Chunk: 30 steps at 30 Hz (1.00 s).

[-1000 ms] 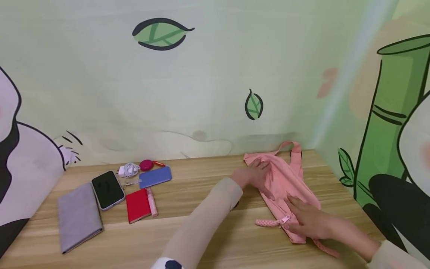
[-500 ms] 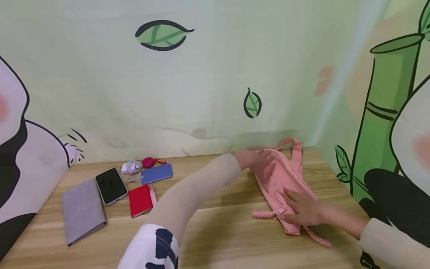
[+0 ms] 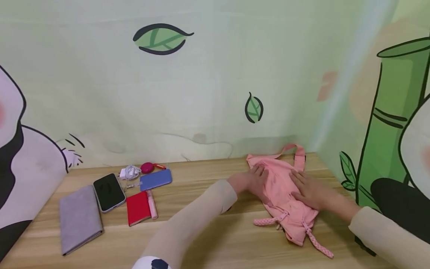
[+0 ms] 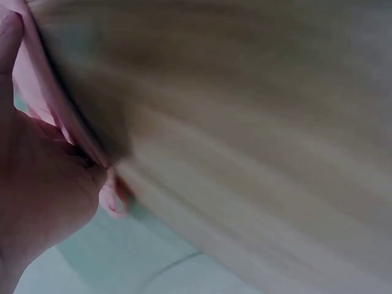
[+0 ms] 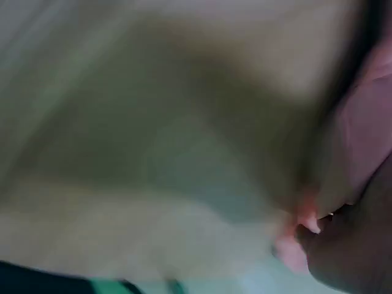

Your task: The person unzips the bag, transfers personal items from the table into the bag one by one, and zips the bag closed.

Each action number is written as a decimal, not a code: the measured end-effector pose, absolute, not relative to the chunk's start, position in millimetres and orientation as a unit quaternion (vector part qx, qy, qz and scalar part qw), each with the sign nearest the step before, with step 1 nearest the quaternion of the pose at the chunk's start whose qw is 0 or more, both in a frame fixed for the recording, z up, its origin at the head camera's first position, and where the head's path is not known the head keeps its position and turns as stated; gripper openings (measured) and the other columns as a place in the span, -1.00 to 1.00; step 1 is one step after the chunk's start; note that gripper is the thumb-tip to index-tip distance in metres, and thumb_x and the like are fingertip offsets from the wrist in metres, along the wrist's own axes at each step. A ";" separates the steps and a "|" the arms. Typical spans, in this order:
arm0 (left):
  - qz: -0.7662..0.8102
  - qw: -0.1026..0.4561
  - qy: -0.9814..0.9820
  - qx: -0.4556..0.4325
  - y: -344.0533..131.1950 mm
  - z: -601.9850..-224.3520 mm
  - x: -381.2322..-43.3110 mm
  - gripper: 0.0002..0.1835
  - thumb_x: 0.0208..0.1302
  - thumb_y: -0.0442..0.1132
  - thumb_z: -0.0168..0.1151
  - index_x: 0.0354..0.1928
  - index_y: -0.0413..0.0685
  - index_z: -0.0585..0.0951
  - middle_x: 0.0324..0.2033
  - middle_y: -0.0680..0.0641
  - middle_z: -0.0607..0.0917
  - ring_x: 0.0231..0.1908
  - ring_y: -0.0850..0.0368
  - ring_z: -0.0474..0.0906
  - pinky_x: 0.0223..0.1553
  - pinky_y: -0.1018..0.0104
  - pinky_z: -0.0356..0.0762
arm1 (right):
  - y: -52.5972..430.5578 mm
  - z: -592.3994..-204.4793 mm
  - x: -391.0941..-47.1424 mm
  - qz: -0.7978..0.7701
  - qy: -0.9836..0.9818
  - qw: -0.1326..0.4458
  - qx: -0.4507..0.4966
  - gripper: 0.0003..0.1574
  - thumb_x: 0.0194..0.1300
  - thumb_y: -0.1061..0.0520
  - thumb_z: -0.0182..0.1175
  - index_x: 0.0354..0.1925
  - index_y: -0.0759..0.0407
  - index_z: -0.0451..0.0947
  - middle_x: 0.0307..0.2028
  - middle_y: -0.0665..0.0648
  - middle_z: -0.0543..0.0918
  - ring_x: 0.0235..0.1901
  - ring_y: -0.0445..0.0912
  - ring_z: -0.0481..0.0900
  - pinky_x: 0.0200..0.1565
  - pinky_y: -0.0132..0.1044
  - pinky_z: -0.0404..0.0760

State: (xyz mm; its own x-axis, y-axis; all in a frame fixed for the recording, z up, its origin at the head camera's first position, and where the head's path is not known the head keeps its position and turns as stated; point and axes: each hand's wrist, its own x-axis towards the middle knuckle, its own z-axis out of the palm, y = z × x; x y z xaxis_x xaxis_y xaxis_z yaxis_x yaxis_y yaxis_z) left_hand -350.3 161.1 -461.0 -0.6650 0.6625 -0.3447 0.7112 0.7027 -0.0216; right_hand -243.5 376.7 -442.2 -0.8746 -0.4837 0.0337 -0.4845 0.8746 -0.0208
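Note:
A pink fabric bag with a strap loop at its far end lies on the wooden table. Two braided zipper pulls hang from its near end. On the bag's left side rests my left hand, fingers extended over the cloth. My right hand lies along the right side with straight fingers. The left wrist view catches part of the left hand against the bag's edge. At the right border of the right wrist view, the right hand shows dark and blurred beside pink cloth.
On the table's left lie a grey notebook, a phone, a red booklet, a pink tube, a blue card holder, a white charger with cable and a round magenta case. A printed cloth backdrop stands behind.
My left hand went up to the bag's far edge, then came back down its left side. The right hand has moved up the bag, which now lies flatter with its right zipper pull more exposed.

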 end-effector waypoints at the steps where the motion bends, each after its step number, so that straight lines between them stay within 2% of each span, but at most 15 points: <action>1: -0.074 0.157 0.909 0.378 160.9 -462.1 -349.2 0.38 -0.24 0.63 0.11 0.49 0.07 -0.28 0.48 -0.05 -0.31 0.44 0.06 -0.48 0.41 0.29 -0.24 | 380.0 -447.0 -243.8 0.023 -0.971 0.007 0.238 -0.20 0.43 -0.07 -0.03 0.35 0.47 0.08 0.35 0.47 0.12 0.33 0.34 0.07 0.25 0.18 0.19; 4: -0.076 0.131 0.905 0.398 157.0 -457.2 -341.6 0.34 -0.17 0.62 0.07 0.49 -0.02 -0.21 0.48 -0.12 -0.24 0.45 0.02 -0.41 0.41 0.28 -0.24 | 385.1 -452.3 -243.1 0.015 -0.969 0.017 0.244 -0.23 0.43 -0.05 -0.02 0.34 0.48 0.12 0.34 0.46 0.16 0.32 0.34 0.10 0.26 0.18 0.18; 7: -0.066 0.086 0.897 0.428 148.1 -448.8 -332.1 0.26 -0.07 0.56 0.08 0.48 -0.12 -0.09 0.46 -0.20 -0.13 0.45 -0.04 -0.30 0.41 0.26 -0.20 | 378.0 -438.2 -235.3 0.003 -0.963 0.046 0.267 -0.27 0.40 -0.02 0.03 0.30 0.47 0.21 0.33 0.46 0.19 0.33 0.34 0.10 0.26 0.17 0.18; 9: -0.056 0.047 0.888 0.453 139.6 -438.2 -321.4 0.11 0.05 0.46 0.10 0.44 -0.16 0.06 0.44 -0.22 0.01 0.44 -0.07 -0.17 0.41 0.23 -0.14 | 368.3 -421.8 -224.1 0.018 -0.962 0.051 0.269 -0.30 0.40 -0.03 0.03 0.29 0.44 0.26 0.33 0.44 0.21 0.33 0.33 0.09 0.27 0.16 0.16; 11: -0.028 0.024 0.882 0.469 131.7 -427.9 -308.6 -0.11 0.18 0.32 0.12 0.38 -0.12 0.23 0.38 -0.16 0.18 0.39 -0.04 0.04 0.37 0.26 0.02 | 358.1 -403.8 -208.2 0.059 -0.964 0.034 0.258 -0.29 0.40 -0.07 0.01 0.27 0.43 0.29 0.32 0.44 0.23 0.31 0.34 0.12 0.25 0.19 0.18; 13: -0.004 0.005 0.875 0.484 125.4 -416.4 -292.6 -0.37 0.26 0.21 0.11 0.23 -0.04 0.41 0.19 -0.05 0.40 0.18 0.07 0.33 0.21 0.31 0.28 | 351.5 -391.3 -193.7 0.091 -0.968 0.005 0.236 -0.24 0.40 -0.16 0.00 0.27 0.41 0.30 0.30 0.43 0.25 0.29 0.34 0.17 0.22 0.21 0.21; 15: 0.017 0.006 0.866 0.500 121.5 -408.3 -276.6 -0.54 0.27 0.18 0.12 0.04 0.03 0.51 -0.07 0.06 0.50 -0.09 0.20 0.44 -0.03 0.41 0.42 | 346.3 -387.3 -182.7 0.104 -0.971 -0.016 0.216 -0.13 0.34 -0.27 0.02 0.25 0.42 0.32 0.27 0.45 0.30 0.25 0.34 0.25 0.17 0.22 0.28; 18: 0.029 0.034 0.858 0.511 119.8 -407.2 -254.5 -0.60 0.20 0.22 0.18 -0.17 0.08 0.49 -0.33 0.15 0.46 -0.38 0.31 0.41 -0.37 0.48 0.40 | 336.4 -394.2 -169.3 0.083 -0.980 -0.029 0.177 0.12 0.21 -0.48 0.00 0.28 0.43 0.28 0.28 0.45 0.29 0.26 0.33 0.23 0.17 0.21 0.29; 20: 0.031 0.044 0.854 0.518 120.4 -413.0 -244.3 -0.63 0.18 0.19 0.23 -0.25 0.09 0.47 -0.40 0.17 0.44 -0.45 0.33 0.39 -0.46 0.50 0.35 | 327.8 -403.5 -161.8 0.069 -0.985 -0.023 0.154 0.28 0.09 -0.58 0.01 0.30 0.46 0.22 0.29 0.46 0.26 0.28 0.33 0.20 0.18 0.20 0.28; 22: 0.031 0.036 0.854 0.518 121.0 -420.5 -237.6 -0.69 0.18 0.13 0.26 -0.30 0.11 0.45 -0.46 0.18 0.43 -0.49 0.33 0.38 -0.51 0.50 0.32 | 319.7 -413.1 -155.6 0.069 -0.989 -0.018 0.128 0.35 0.04 -0.60 0.05 0.33 0.47 0.15 0.31 0.47 0.21 0.31 0.32 0.15 0.21 0.20 0.25; 26: 0.047 0.013 0.850 0.525 119.6 -432.8 -235.3 -0.82 0.20 -0.06 0.28 -0.37 0.11 0.47 -0.49 0.18 0.44 -0.51 0.33 0.36 -0.53 0.50 0.29 | 310.2 -427.7 -149.1 0.095 -0.990 -0.022 0.099 0.30 0.04 -0.46 0.19 0.34 0.49 0.10 0.32 0.48 0.18 0.31 0.30 0.16 0.21 0.19 0.26; 30: 0.087 -0.004 0.840 0.535 117.5 -437.5 -241.6 -0.91 0.22 -0.18 0.27 -0.34 0.06 0.54 -0.45 0.15 0.49 -0.46 0.35 0.37 -0.46 0.56 0.32 | 313.1 -427.9 -146.7 0.103 -0.988 -0.029 0.113 0.23 0.06 -0.33 0.25 0.34 0.50 0.09 0.33 0.48 0.15 0.31 0.31 0.14 0.21 0.19 0.25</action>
